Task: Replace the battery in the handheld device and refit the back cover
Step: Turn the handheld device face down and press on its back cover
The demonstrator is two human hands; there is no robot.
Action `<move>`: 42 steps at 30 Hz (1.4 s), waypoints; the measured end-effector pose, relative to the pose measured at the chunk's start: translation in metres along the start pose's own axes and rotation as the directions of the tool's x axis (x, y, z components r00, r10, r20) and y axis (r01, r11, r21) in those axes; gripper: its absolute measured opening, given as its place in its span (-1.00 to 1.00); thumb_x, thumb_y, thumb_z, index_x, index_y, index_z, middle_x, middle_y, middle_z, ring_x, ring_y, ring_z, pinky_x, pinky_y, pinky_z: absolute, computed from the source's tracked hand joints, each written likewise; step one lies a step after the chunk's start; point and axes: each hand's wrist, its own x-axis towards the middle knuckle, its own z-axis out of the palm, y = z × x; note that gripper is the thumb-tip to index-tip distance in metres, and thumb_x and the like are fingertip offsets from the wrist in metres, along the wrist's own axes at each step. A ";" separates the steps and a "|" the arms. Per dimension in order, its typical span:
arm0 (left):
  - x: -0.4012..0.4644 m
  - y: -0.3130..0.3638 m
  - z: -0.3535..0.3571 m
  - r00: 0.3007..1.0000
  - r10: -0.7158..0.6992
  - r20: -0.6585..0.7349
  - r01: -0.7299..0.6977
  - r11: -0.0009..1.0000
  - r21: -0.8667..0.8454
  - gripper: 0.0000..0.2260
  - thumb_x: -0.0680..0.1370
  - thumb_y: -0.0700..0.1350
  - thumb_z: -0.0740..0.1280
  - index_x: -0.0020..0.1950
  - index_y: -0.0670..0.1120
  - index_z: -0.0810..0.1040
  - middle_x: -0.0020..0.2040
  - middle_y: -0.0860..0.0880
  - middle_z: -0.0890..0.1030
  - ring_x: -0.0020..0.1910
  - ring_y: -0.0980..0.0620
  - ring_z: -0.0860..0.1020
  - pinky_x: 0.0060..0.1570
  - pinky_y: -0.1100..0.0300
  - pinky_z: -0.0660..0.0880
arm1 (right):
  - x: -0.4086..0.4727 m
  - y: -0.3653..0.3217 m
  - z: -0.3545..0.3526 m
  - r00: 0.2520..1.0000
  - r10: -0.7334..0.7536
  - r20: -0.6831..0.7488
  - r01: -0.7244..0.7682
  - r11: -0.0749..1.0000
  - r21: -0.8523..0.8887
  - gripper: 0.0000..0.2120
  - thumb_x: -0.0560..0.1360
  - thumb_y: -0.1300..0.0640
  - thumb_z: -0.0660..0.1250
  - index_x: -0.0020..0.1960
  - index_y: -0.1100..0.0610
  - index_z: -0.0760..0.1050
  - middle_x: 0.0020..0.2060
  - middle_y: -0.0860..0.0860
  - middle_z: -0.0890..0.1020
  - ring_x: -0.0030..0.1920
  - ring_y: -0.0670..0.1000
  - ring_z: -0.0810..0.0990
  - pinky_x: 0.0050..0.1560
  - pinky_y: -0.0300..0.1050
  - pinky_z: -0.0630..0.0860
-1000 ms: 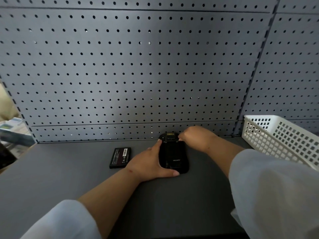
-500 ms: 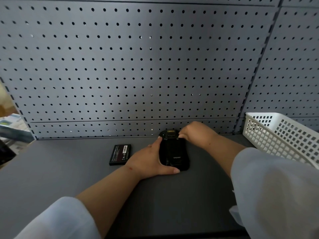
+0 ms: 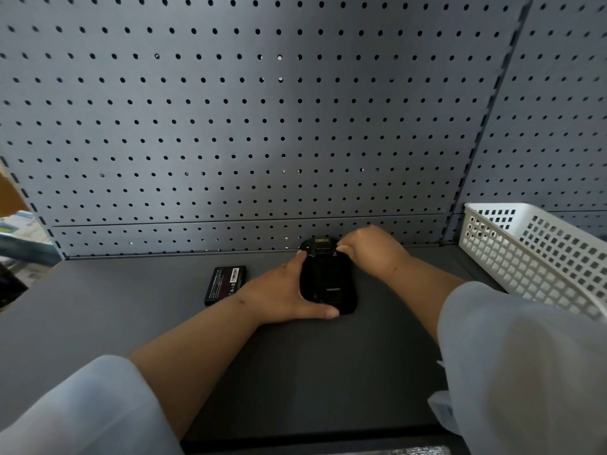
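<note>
Handheld device (image 3: 328,284), a black oblong with rounded corners and a matte shell, lies back-up on the dark grey tabletop (image 3: 131,307), its far end close to the pegboard wall (image 3: 262,126). Compared with a second ago almost nothing has shifted: both hands keep the same hold and the device has not moved, which suggests the person is pressing or fastening the back cover (image 3: 323,277) rather than lifting it, though whether it is fully latched cannot be seen. The left hand (image 3: 282,290) cups the device's left side, forefinger stretched along the edge and thumb laid across the near end, gripping it steady. The right hand (image 3: 371,247) is curled at the far right corner, fingers (image 3: 341,248) touching the top edge by a small yellow-marked window; whether they pinch anything cannot be told. A flat, rectangular battery (image 3: 225,284) with a printed label lies just left of the left hand, loose on the tabletop, probably the old one. A white plastic basket (image 3: 525,257) with a lattice wall stands well apart on the right. Pale sleeves cover both upper arms.
</note>
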 end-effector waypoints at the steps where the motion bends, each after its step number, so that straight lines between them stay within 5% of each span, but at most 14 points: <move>1: 0.002 0.001 -0.005 1.000 -0.002 0.009 0.002 1.000 -0.011 -0.13 0.35 0.26 0.36 0.49 -0.01 0.00 0.45 -0.01 0.31 0.40 0.03 0.31 0.26 0.29 0.19 | -0.003 0.003 0.004 0.999 -0.004 -0.052 0.007 0.998 0.059 -0.69 0.59 0.18 0.10 0.09 0.32 0.55 0.09 0.22 0.62 0.11 0.19 0.56 0.14 0.01 0.44; 4: 0.013 -0.002 -0.020 0.998 0.000 -0.059 0.000 1.000 -0.002 -0.36 0.44 0.30 0.19 0.43 0.01 0.23 0.40 0.02 0.39 0.36 0.03 0.37 0.34 0.17 0.26 | -0.008 0.009 0.010 0.992 0.045 -0.114 -0.015 0.966 0.257 -0.71 0.57 0.14 0.15 0.11 0.29 0.53 0.12 0.20 0.62 0.14 0.17 0.55 0.18 0.02 0.44; 8: 0.029 -0.010 -0.032 0.995 0.036 -0.094 -0.013 0.972 0.236 -0.56 0.55 0.09 0.18 0.41 -0.02 0.30 0.37 -0.06 0.45 0.33 -0.03 0.41 0.31 0.09 0.33 | -0.013 0.013 0.013 0.995 0.088 -0.052 -0.058 0.906 0.418 -0.65 0.57 0.08 0.15 0.34 0.10 0.38 0.31 0.06 0.51 0.32 0.05 0.44 0.30 -0.09 0.32; 13: 0.043 -0.013 -0.032 0.994 0.058 -0.089 -0.027 0.946 0.322 -0.62 0.59 -0.01 0.14 0.40 -0.05 0.33 0.37 -0.09 0.44 0.34 -0.07 0.38 0.29 0.11 0.29 | -0.015 0.017 0.019 0.997 0.065 -0.040 -0.041 0.902 0.431 -0.63 0.60 0.06 0.08 0.39 0.07 0.31 0.41 0.04 0.39 0.43 0.01 0.31 0.43 -0.09 0.19; 28: 0.054 -0.008 -0.030 0.992 0.102 -0.080 -0.044 0.849 0.527 -0.65 0.61 -0.04 0.10 0.32 -0.16 0.41 0.29 -0.16 0.52 0.26 -0.12 0.46 0.19 0.12 0.34 | -0.020 0.016 0.024 0.996 0.076 -0.043 -0.052 0.913 0.404 -0.63 0.60 0.03 0.05 0.39 0.03 0.31 0.39 0.01 0.41 0.41 -0.02 0.33 0.39 -0.15 0.22; 42: 0.064 0.000 -0.030 0.999 -0.042 0.007 0.031 0.836 0.547 -0.64 0.63 -0.07 0.05 0.38 -0.19 0.31 0.36 -0.18 0.44 0.31 -0.11 0.42 0.28 0.13 0.31 | -0.022 0.012 0.023 0.997 0.067 -0.045 -0.046 0.928 0.369 -0.62 0.61 0.05 0.05 0.40 0.07 0.29 0.40 0.03 0.40 0.41 -0.02 0.33 0.38 -0.19 0.22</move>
